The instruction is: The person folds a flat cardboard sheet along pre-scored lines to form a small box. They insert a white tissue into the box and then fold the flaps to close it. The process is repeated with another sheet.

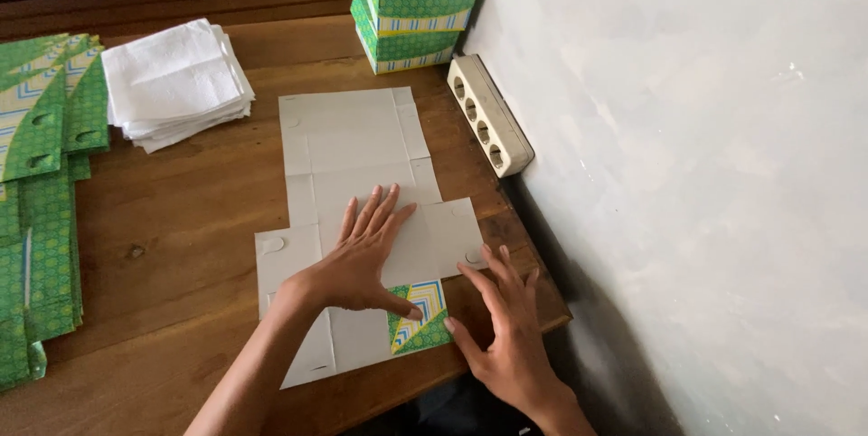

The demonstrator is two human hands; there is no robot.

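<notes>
- Wooden table (pixel 181 246) beside a white wall carries our flattened box blank (pixel 348 151), near its right edge.
- Our left hand (pixel 362 260) presses flat, open, on it.
- Our right hand (pixel 506 332), fingers spread, folds its patterned flap (pixel 418 314), gripping nothing.

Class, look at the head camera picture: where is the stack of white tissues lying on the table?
The stack of white tissues lies at the upper left of the wooden table, between the pile of flat green cartons and the unfolded white carton.
</notes>
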